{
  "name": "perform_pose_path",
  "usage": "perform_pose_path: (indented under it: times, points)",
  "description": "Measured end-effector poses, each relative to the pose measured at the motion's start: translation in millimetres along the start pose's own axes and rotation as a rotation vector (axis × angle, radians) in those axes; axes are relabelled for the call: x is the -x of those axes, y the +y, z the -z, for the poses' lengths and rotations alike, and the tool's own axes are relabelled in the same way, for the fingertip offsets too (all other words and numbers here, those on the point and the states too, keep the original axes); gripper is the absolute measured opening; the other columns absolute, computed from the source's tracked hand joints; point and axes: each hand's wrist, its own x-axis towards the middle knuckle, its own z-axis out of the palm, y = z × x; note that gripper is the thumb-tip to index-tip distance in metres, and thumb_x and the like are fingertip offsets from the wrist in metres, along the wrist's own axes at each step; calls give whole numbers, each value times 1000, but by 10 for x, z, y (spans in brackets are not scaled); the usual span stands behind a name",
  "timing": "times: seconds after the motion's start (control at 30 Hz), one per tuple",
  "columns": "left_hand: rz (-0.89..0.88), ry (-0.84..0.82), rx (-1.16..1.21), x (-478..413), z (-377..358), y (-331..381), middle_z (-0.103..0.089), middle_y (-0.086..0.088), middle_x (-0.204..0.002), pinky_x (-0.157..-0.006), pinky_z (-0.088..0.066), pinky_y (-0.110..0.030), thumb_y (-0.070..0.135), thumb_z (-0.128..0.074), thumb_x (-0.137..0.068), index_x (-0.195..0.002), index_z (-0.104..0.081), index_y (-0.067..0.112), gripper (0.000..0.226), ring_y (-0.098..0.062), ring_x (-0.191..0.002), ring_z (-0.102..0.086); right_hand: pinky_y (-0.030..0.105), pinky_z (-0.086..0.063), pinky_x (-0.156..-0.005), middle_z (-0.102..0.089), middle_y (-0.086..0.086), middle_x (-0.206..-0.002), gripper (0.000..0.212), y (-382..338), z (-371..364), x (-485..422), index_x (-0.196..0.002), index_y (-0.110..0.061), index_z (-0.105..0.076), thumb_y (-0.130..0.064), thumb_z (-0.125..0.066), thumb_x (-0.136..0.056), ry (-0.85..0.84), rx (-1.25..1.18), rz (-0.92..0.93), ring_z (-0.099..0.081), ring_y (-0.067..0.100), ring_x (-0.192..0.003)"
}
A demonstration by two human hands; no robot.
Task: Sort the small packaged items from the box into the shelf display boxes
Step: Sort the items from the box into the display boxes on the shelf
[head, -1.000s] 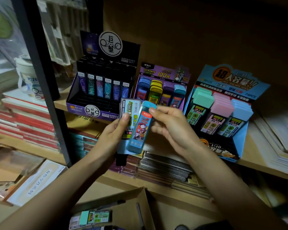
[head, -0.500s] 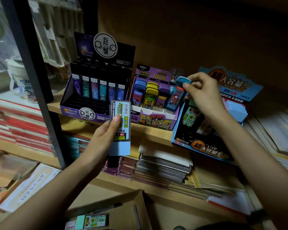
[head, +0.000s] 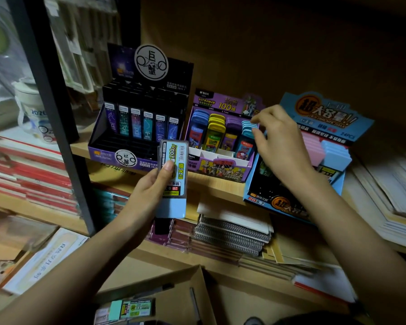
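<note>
The right hand [head: 279,141], now empty with fingers spread, has left its blue case in the purple display box [head: 220,170]; the left hand [head: 150,191] still pinches the grey-blue case [head: 174,174] in front of that box.

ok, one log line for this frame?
left hand: holds blue-capped lead case | right hand: empty, at purple Ultraman display box | cardboard box: items remain

A dim, warm-toned indoor view. The back of the shelf [head: 291,43] falls into deep shadow, while the display boxes are lit softly from the front. Wide-angle distortion bends the dark upright post [head: 56,127]. Edges look smeared and blurred; the centre is sharper.
</note>
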Motion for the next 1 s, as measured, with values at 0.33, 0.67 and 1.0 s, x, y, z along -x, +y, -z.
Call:
perform_pose_path:
  times: [0.33, 0.67, 1.0]
  points:
    - [-67, -3, -1, 35, -61, 83, -72, -11, -101, -84, -55, -30, 49, -47, -81, -103, -65, 16, 43, -19, -95, -69, 27, -48, -68, -61, -2, -87, 13, -956, -349, 796, -99, -17, -59, -19, -63, -88, -587, -1029, -424, -58, 12, -81]
    - [-122, 7, -15, 24, -162, 151, -72, -11, -97, -66, -48, -12, 44, -49, -84, -108, -63, 9, 44, -11, -82, -65, 36, -56, -75, -68, 10, -100, 12, -689, -188, 864, -104, -12, -54, -12, -56, -92, -457, -1137, -558, -66, 13, -84]
    - [-86, -133, -208, 49, -397, 36, -55, 8, -59, -43, -37, -12, 20, -59, -87, -94, -59, 14, 9, 0, -47, -47, 11, -47, -62, -68, -6, -84, 18, 39, 341, 936, -85, -25, -68, -8, -71, -79, -199, -936, -419, -62, -3, -69]
